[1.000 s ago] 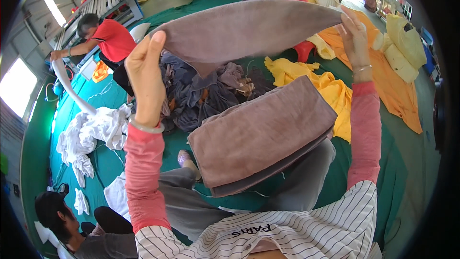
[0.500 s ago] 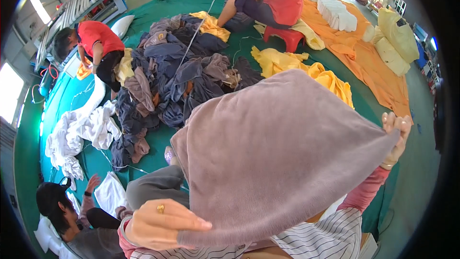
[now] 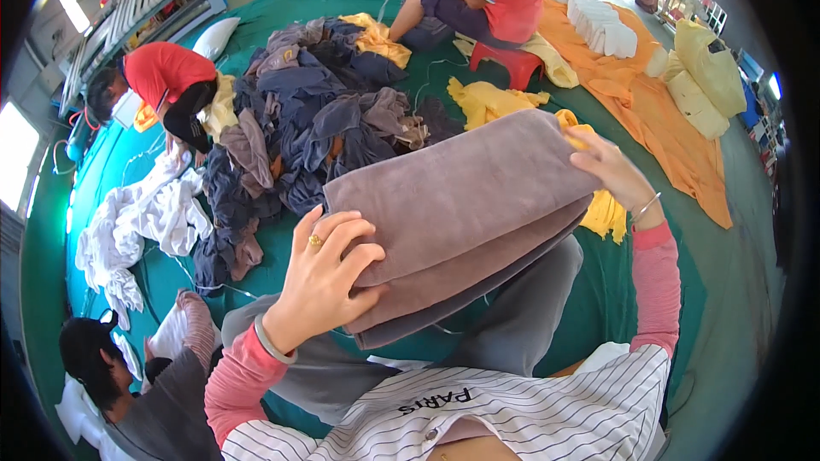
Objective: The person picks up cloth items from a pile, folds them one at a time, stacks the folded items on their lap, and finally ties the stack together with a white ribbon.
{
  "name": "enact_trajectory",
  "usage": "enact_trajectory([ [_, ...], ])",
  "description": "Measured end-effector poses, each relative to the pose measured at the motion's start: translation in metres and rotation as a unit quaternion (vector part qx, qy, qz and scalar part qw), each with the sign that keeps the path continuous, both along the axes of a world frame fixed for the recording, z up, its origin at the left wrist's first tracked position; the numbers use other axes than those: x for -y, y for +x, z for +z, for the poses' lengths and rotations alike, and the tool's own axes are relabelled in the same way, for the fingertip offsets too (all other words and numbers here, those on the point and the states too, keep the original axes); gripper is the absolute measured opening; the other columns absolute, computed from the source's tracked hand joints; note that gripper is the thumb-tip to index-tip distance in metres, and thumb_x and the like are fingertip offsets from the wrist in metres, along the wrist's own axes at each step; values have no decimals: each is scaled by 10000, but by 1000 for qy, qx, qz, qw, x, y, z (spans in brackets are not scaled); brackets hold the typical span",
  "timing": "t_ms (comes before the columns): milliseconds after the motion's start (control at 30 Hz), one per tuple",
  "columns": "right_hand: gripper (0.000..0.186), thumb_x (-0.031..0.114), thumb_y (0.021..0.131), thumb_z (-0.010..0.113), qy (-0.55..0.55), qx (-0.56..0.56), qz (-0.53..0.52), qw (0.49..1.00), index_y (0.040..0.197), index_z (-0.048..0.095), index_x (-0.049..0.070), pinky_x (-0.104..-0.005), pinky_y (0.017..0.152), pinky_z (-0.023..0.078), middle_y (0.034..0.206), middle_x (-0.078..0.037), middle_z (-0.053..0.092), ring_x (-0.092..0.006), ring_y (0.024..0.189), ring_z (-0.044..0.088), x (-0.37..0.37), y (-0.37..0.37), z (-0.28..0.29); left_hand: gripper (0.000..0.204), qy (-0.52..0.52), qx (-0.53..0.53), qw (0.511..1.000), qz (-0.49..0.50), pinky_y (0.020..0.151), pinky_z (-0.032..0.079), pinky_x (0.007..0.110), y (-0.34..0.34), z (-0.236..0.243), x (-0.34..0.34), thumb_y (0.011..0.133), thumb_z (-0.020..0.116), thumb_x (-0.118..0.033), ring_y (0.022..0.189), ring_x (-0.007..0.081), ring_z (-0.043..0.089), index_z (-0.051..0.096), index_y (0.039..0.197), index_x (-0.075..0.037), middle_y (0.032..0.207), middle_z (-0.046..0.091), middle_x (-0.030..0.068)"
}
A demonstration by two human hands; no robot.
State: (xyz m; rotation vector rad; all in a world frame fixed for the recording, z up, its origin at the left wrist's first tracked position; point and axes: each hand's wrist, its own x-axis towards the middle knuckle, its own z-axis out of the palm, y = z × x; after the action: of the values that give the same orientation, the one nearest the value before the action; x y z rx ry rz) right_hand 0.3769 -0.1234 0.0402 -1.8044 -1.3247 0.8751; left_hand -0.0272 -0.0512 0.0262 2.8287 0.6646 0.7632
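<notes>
Folded brown cloths (image 3: 465, 192) lie stacked over the wearer's lap, above grey trousers (image 3: 540, 307). The left hand (image 3: 323, 269) touches the stack's left end, fingers curved and apart; whether the thumb clamps an edge cannot be told. The right hand (image 3: 617, 172) rests at the upper right corner, fingers close together, any grip beneath hidden. The stack partly screens a yellow cloth (image 3: 491, 102) on the green floor sheet (image 3: 295, 0). At lower left, a co-worker in grey (image 3: 162, 410) sits near tangled white cloths (image 3: 145, 222). Beyond the stack, a heap of dark blue and brown cloths (image 3: 299, 128) occupies the floor between a bent co-worker in red (image 3: 171, 77) and another seated on a red stool (image 3: 508, 64). Farther right, an orange sheet (image 3: 651, 130) bears a white folded pile (image 3: 602, 26); beside it, pale yellow sacks (image 3: 709, 60) bulge, their contents concealed.
</notes>
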Motion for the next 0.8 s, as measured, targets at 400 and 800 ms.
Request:
enact_trajectory([
  [400,379,130,746,674,-32,201,27,979,1113,597,70,-293,899,385,1087,-58,572,-172,1058,518,16,-28,36,326,-64,-92,984,-142,751,422,382,-31,56,29,566,751,-203,765,204,567,614,835,-81,870,576,42],
  [800,697,567,812,473,126,522,256,804,1323,429,95,-496,1097,78,1405,-139,335,-332,1341,222,-19,-97,7,686,-53,-69,988,-124,1045,196,544,17,-22,-7,832,458,-566,1304,278,323,391,1351,-121,1402,358,123],
])
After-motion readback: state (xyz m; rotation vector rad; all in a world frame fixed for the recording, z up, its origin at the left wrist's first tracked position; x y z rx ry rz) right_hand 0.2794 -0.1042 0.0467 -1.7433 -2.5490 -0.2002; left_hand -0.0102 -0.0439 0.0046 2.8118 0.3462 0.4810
